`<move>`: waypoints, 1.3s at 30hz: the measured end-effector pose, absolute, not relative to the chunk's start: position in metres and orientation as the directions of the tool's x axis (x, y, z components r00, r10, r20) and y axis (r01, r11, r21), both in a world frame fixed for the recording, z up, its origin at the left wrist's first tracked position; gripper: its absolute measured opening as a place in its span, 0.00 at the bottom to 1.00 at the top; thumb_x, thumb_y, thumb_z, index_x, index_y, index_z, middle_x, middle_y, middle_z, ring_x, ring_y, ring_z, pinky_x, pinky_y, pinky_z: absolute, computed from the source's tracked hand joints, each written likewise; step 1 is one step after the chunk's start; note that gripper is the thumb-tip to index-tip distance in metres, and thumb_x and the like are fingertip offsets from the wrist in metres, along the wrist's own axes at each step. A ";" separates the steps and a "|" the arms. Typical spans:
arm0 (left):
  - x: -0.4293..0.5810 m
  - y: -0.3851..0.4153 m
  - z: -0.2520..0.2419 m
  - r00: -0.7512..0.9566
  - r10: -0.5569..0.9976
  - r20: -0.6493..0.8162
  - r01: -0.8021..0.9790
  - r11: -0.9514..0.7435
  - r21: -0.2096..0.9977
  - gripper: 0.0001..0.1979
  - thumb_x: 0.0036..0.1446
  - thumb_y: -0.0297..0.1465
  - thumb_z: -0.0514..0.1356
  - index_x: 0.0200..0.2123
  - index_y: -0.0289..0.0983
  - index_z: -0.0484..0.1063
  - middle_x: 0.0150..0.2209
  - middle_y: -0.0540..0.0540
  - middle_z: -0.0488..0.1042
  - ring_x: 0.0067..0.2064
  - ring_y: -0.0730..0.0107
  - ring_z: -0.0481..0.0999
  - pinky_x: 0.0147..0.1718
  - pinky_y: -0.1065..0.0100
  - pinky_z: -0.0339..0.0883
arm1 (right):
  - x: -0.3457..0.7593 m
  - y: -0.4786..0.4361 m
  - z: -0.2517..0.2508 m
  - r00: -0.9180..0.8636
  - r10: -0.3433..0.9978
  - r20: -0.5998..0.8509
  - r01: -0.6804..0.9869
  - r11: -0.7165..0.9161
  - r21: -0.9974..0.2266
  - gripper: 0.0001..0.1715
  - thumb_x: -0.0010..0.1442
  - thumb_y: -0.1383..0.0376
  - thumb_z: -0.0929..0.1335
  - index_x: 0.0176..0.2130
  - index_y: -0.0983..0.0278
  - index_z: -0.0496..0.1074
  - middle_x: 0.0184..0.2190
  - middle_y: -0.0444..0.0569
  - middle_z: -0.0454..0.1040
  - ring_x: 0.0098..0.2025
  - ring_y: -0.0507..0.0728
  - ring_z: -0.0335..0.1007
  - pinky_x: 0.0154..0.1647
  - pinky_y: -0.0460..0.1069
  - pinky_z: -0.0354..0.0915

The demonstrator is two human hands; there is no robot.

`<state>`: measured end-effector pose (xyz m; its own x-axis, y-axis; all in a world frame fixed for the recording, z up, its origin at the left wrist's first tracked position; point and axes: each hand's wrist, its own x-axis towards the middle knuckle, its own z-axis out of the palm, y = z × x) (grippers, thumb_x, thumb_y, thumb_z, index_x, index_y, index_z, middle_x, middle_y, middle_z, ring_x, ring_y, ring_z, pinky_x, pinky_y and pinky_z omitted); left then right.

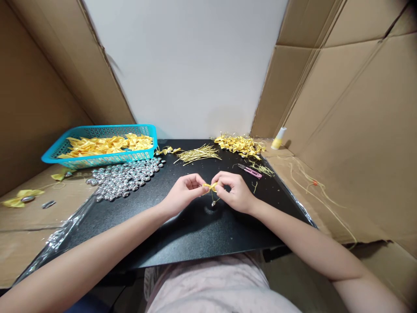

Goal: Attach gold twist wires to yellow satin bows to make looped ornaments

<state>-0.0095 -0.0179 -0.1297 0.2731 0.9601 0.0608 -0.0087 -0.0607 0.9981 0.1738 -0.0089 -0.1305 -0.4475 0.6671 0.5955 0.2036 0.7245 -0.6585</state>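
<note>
Loose bow (23, 198): yellow, lying on the cardboard (19, 252) at far left, a silver piece against it.
Basket (50, 158): turquoise, holding a pile of yellow ribbon pieces (107, 144).
Silver beads (130, 177): spread in front of the basket, mostly on the black worktop (195, 245).
Left hand (185, 191): thumb and forefinger pinching the left end of the held bow (211, 187).
Gold strips (199, 154): in a loose bundle behind the hands.
Held bow: yellow, between both hands above the worktop's middle, a small bead (213, 203) hanging below it on thin strands.
Right hand (236, 192): thumb and fingers pinching the bow's right end.
Bow heap (240, 145): yellow with silvery bits, at the back right.
Snips (250, 171): pink-handled, in front of the heap, beside thread scraps (264, 169).
Cone (278, 138): white and yellow, standing upright on the cardboard.
Long threads (321, 195): pale, trailing at far right.
</note>
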 end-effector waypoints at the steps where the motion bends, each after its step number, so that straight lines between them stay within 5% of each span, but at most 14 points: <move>1: -0.010 -0.018 -0.130 0.273 0.960 0.063 -0.007 -0.064 0.998 0.14 0.42 0.34 0.70 0.22 0.34 0.69 0.20 0.53 0.71 0.24 0.79 0.65 0.26 0.74 0.58 | 0.174 -0.009 -0.130 -0.447 0.667 0.596 0.204 0.725 -0.658 0.15 0.54 0.72 0.64 0.19 0.63 0.60 0.28 0.47 0.72 0.29 0.51 0.66 0.33 0.47 0.62; 12: -0.011 -0.017 -0.133 0.265 0.959 0.104 0.009 -0.110 0.994 0.14 0.43 0.35 0.70 0.23 0.34 0.69 0.22 0.52 0.72 0.24 0.78 0.67 0.27 0.74 0.60 | 0.170 -0.010 -0.135 -0.431 0.611 0.664 0.257 0.789 -0.559 0.15 0.56 0.73 0.63 0.20 0.63 0.59 0.28 0.48 0.71 0.29 0.51 0.67 0.32 0.46 0.63; 21: -0.011 -0.020 -0.137 0.235 0.954 0.184 0.044 -0.199 0.979 0.12 0.46 0.34 0.68 0.23 0.33 0.69 0.22 0.51 0.73 0.24 0.78 0.68 0.26 0.74 0.61 | 0.168 -0.008 -0.150 -0.546 0.333 0.769 0.487 0.873 -0.032 0.13 0.64 0.71 0.58 0.29 0.64 0.63 0.28 0.51 0.69 0.32 0.56 0.63 0.37 0.50 0.62; 25: -0.011 -0.022 -0.139 0.240 0.932 0.273 0.056 -0.294 0.954 0.10 0.49 0.33 0.66 0.24 0.34 0.70 0.24 0.49 0.74 0.26 0.76 0.70 0.28 0.73 0.64 | 0.167 -0.008 -0.152 -0.586 0.268 0.765 0.522 0.846 0.103 0.14 0.65 0.71 0.56 0.29 0.64 0.63 0.27 0.51 0.66 0.31 0.57 0.58 0.34 0.51 0.59; 39: -0.017 -0.029 -0.142 0.354 0.657 0.666 0.317 -0.754 0.575 0.03 0.55 0.24 0.61 0.30 0.36 0.74 0.28 0.47 0.78 0.28 0.71 0.76 0.30 0.71 0.69 | 0.170 -0.009 -0.151 -0.600 0.223 0.768 0.476 0.872 0.119 0.13 0.63 0.71 0.56 0.31 0.63 0.65 0.29 0.53 0.67 0.34 0.59 0.58 0.39 0.54 0.57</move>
<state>-0.0167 -0.0295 -0.1425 0.3537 0.6568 0.6660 0.3171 -0.7541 0.5752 0.1696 -0.0087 -0.1514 -0.6005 0.2229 0.7680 0.4756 0.8716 0.1189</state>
